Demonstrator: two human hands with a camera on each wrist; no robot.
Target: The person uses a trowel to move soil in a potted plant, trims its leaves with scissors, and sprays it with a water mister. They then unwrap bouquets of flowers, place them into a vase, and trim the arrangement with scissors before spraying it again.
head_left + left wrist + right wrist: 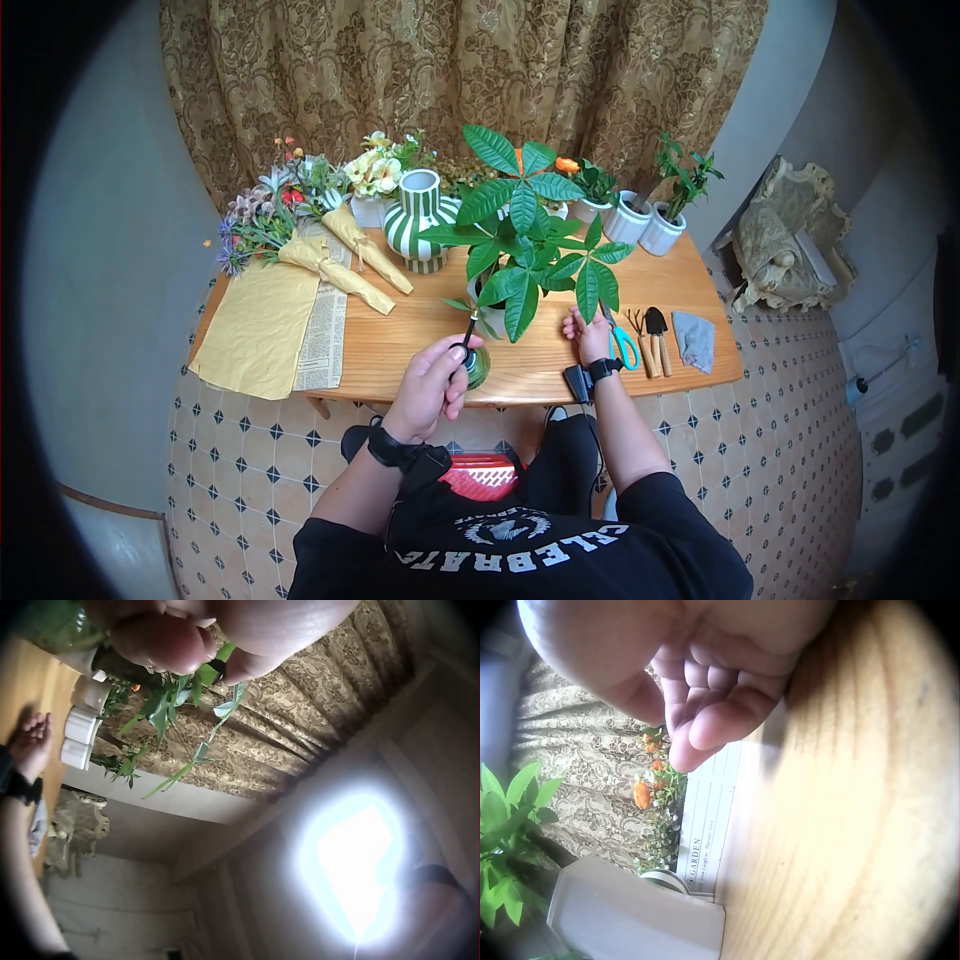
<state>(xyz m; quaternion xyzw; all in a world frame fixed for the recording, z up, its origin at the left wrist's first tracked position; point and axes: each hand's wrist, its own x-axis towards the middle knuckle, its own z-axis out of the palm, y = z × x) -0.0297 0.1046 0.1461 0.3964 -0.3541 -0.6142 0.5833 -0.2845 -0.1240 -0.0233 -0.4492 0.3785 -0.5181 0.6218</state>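
Note:
My left hand (432, 383) grips the black spray head of a green see-through spray bottle (478, 368) near the table's front edge. The black nozzle points up toward the potted plant (523, 200) with broad green leaves. In the left wrist view, the fingers (161, 641) fill the top and cover most of the bottle. My right hand (590, 335) rests on the table, its fingers loosely curled and holding nothing, beside turquoise-handled scissors (626, 345). The plant's pale pot (641, 911) shows in the right wrist view, left of that hand.
Right of the scissors lie a small rake (640, 335), a trowel (657, 325) and a grey cloth (694, 341). Paper-wrapped bouquets (340, 262) and brown paper (255, 325) cover the left side. A green-striped vase (420, 225) and white pots (662, 232) stand behind.

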